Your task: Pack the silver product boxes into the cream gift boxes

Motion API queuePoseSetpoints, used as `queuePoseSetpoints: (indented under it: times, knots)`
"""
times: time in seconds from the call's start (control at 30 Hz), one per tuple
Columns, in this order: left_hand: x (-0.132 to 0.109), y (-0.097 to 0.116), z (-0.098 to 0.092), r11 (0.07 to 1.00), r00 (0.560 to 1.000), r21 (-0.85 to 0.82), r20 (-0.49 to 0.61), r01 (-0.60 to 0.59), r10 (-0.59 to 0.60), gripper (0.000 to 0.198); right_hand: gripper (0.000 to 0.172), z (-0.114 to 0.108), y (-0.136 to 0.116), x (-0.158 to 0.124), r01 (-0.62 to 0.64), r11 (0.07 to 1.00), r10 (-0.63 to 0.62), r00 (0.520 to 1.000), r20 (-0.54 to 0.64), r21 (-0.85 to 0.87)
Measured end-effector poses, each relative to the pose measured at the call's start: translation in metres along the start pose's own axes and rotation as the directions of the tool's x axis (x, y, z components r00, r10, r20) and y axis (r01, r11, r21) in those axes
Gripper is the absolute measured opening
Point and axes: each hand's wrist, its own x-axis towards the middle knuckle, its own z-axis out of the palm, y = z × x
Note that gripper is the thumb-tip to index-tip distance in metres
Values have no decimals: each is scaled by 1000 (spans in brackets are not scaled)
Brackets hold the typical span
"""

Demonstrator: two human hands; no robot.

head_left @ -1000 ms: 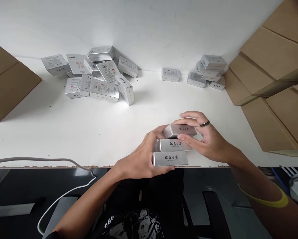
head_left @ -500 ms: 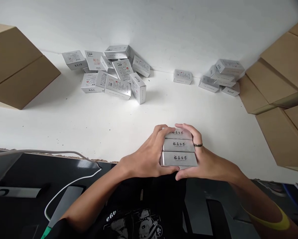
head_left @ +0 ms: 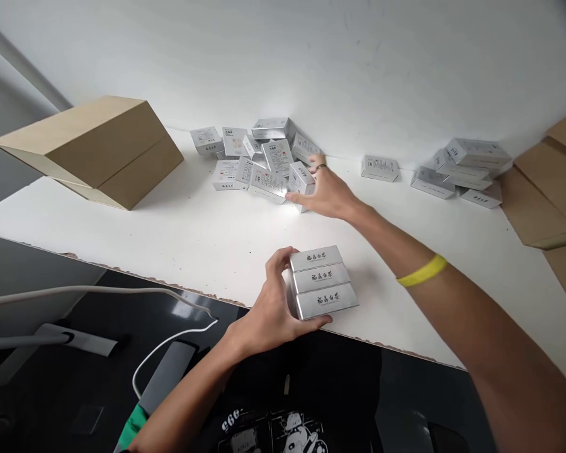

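Three silver boxes (head_left: 321, 277) with dark lettering stand in a row near the table's front edge. My left hand (head_left: 276, 308) is wrapped round their left side, thumb along the near face and fingers at the far left corner. Farther back, my right hand (head_left: 327, 189) reaches to the right end of a loose heap of silver boxes (head_left: 277, 157). Its thumb and fingers are spread round an upright silver box (head_left: 300, 178), with the thumb at its near lower side. Whether the fingers press on that box's far side is hard to tell.
A brown cardboard box (head_left: 122, 148) lies tilted at the back left. A single silver box (head_left: 379, 168) lies by the wall, with a stack of several silver boxes (head_left: 471, 163) to its right. Brown cardboard (head_left: 547, 182) is at the far right. A white cable (head_left: 145, 290) crosses the front left.
My right hand has let go of the row of three boxes and moved up and left to the heap. My left hand stays on the row. The view has shifted.
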Motion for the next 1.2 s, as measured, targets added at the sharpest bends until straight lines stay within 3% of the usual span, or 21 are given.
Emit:
queuePoseSetpoints:
  times: [0.07, 0.13, 0.23, 0.33, 0.43, 0.53, 0.7, 0.87, 1.0, 1.2]
  knots:
    - [-4, -1, -4, 999, 999, 4, -20, 39, -39, 110, 70, 13, -7, 14, -51, 992, 50, 999, -14, -114]
    - [-5, 0, -5, 997, 997, -7, -1, 73, -73, 109, 55, 12, -3, 12, -95, 982, 91, 995, -33, -166]
    - [-1, 1, -2, 995, 996, -54, 49, 82, -80, 108, 43, -17, 23, -13, -156, 963, 150, 988, -46, -220]
    - [5, 2, 6, 991, 994, -126, 99, 52, -40, 102, 45, -63, 59, -48, -209, 930, 217, 976, -6, -303]
    - [11, 3, 17, 978, 988, -204, 157, 41, -9, 101, 44, -103, 86, -78, -53, 944, 109, 982, 156, -327]
    - [15, 3, 25, 964, 976, -263, 218, 45, 14, 104, 39, -120, 94, -94, 108, 956, -42, 971, 236, -274]
    - [21, 7, 29, 960, 964, -272, 265, 66, 9, 106, 44, -107, 75, -94, 158, 972, -79, 916, 393, -172]
    - [23, 9, 26, 970, 967, -241, 250, 21, 41, 106, 42, -91, 52, -98, 131, 988, -87, 905, 416, -80]
    - [24, 5, 25, 988, 973, -144, 215, -59, 89, 112, 43, -86, 42, -112, 67, 992, -111, 873, 475, 109]
    - [33, 2, 17, 987, 929, -97, 336, -127, 152, 118, 85, -81, 47, -123, -57, 988, -22, 870, 492, 146]
